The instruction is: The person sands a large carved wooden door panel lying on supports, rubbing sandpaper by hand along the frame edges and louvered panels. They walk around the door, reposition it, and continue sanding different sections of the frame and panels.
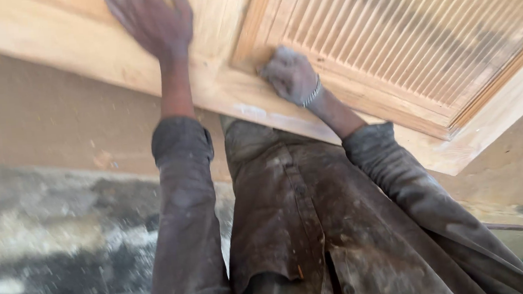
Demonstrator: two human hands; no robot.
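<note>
One carved wooden door, unfinished, fills the upper frame with its fluted panel at upper right. The left hand, at upper left, lies open and flat on the plain rail, apparently steadying the door. The right hand, at centre, is curled on the panel's corner moulding, perhaps over a rubbing pad, though none shows; two dusty sleeves fill the lower frame.

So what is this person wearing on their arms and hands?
Both arms wear long, dark brownish-grey sleeves, dusty and pushed up past the wrists. The bare left hand carries nothing; the bare right hand, powdered with pale dust, has a thin silver-coloured metal bracelet at its wrist.
</note>
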